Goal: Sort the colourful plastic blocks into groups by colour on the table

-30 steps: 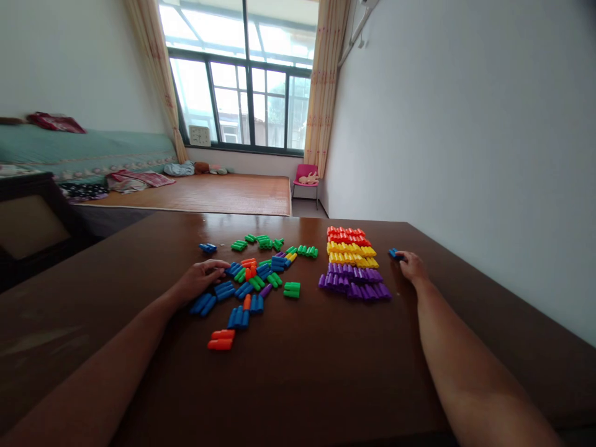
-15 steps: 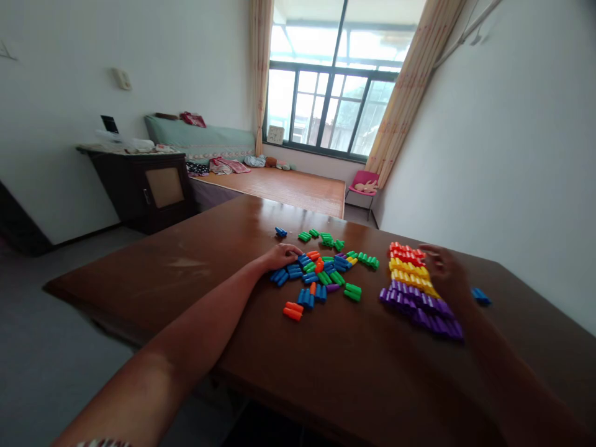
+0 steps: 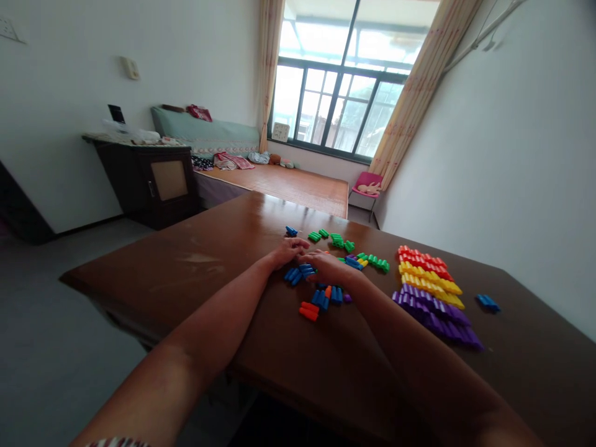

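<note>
Two forearms (image 3: 218, 310) stretch over the tabletop (image 3: 186, 267), left hand (image 3: 288, 250) and right hand (image 3: 328, 267) close together at scattered coloured blocks (image 3: 293, 275); I cannot tell whether their fingers grasp any. Rows of red, yellow and purple blocks (image 3: 431, 281) lie toward three o'clock from the hands, blue blocks (image 3: 488, 303) beyond. Bare tabletop runs toward nine o'clock, reaching its corner.

"Can you make out any words or numbers in front of you?"
"None you can read; the marks on the clock (image 3: 280, 131) by the window (image 3: 343, 84) are too small to tell."
</note>
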The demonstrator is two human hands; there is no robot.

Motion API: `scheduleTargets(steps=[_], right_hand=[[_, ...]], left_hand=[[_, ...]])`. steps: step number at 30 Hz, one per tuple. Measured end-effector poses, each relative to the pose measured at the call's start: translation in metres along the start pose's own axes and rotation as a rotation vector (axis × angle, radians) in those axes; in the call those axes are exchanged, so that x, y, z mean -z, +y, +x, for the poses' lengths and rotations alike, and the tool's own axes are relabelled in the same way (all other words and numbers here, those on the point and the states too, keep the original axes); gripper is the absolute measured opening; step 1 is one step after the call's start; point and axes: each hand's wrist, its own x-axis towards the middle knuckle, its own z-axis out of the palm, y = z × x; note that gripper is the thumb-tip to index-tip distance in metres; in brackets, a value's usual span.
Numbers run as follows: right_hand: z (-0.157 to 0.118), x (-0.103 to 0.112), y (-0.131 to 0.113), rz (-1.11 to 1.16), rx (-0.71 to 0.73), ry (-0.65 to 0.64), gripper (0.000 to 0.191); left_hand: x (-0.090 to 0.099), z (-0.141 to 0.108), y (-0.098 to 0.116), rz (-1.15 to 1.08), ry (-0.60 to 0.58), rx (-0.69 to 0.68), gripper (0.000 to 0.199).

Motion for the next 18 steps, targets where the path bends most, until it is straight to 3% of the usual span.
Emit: scheduleTargets(steps=[5, 8, 10, 14, 18], right_hand=[[-0.001, -0.002, -0.013, -0.004, -0.013, 0.017, 0.051], [-0.021, 0.012, -0.015, 0.058, -0.053, 0.173, 0.05], [-0.044, 0.029, -0.003, 0.129, -0.125, 0.332, 0.047], [-0.129, 0.069, 0.065, 0.273, -0.456, 0.678, 0.045], [-0.271, 0.087, 0.151, 0.22, -1.007, 1.035, 0.048]], left_hand=[[-0.002, -0.002, 0.008, -0.003, -0.02, 0.022, 0.033], [-0.004, -0.002, 0.009, -0.021, -0.012, 0.044, 0.034], [-0.004, -0.001, 0.008, -0.012, 0.01, 0.063, 0.036], [-0.002, 0.003, 0.003, 0.044, -0.004, 0.084, 0.043], [0.0, 0.008, 0.002, 0.143, -0.037, 0.098, 0.049]])
